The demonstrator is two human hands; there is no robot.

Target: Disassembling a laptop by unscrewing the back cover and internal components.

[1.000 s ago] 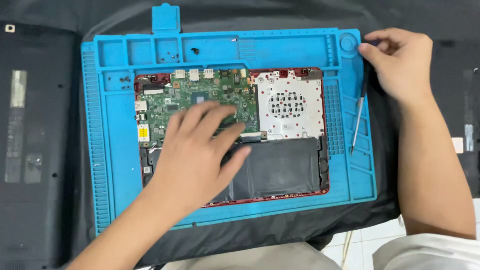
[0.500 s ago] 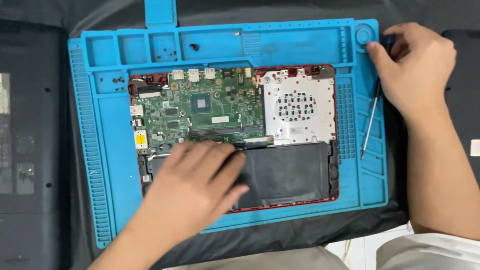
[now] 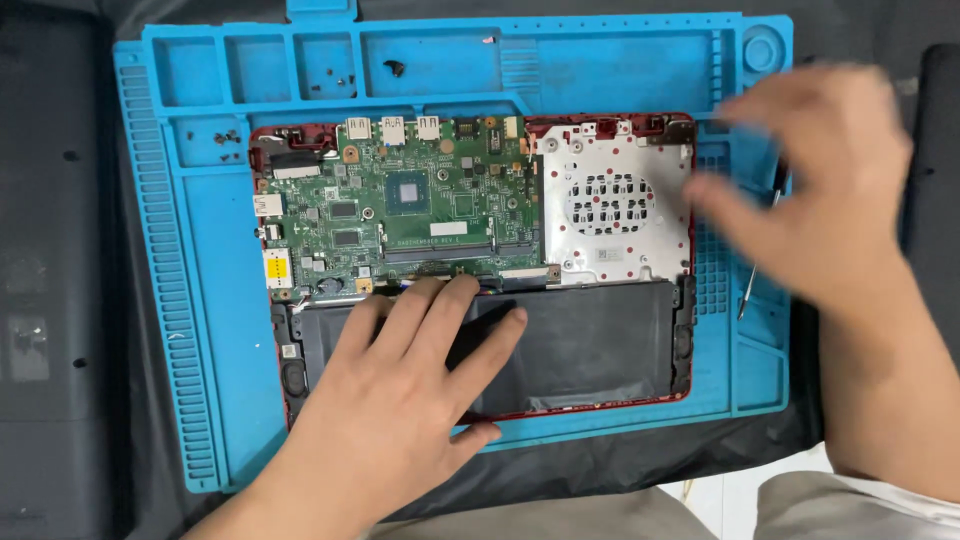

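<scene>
An opened red laptop base [image 3: 480,255] lies on a blue repair mat [image 3: 220,300]. Its green circuit board [image 3: 400,215] fills the upper left, a silver perforated cover [image 3: 615,205] the upper right, a flat black battery [image 3: 590,345] the lower part. My left hand [image 3: 410,385] rests flat on the battery, fingers spread, fingertips at the board's lower edge. My right hand [image 3: 810,190] is blurred, hovering over the mat's right side with fingers apart and nothing visible in it. A thin screwdriver [image 3: 755,275] lies on the mat under that hand.
Small dark screws [image 3: 392,68] sit in the mat's top compartments and more [image 3: 228,137] at the upper left. A dark laptop cover [image 3: 45,290] lies left of the mat. Black cloth covers the table; a dark object [image 3: 935,170] sits at the right edge.
My left hand slid down from the circuit board onto the battery. My right hand left the mat's top right corner and swung left and down over the screwdriver.
</scene>
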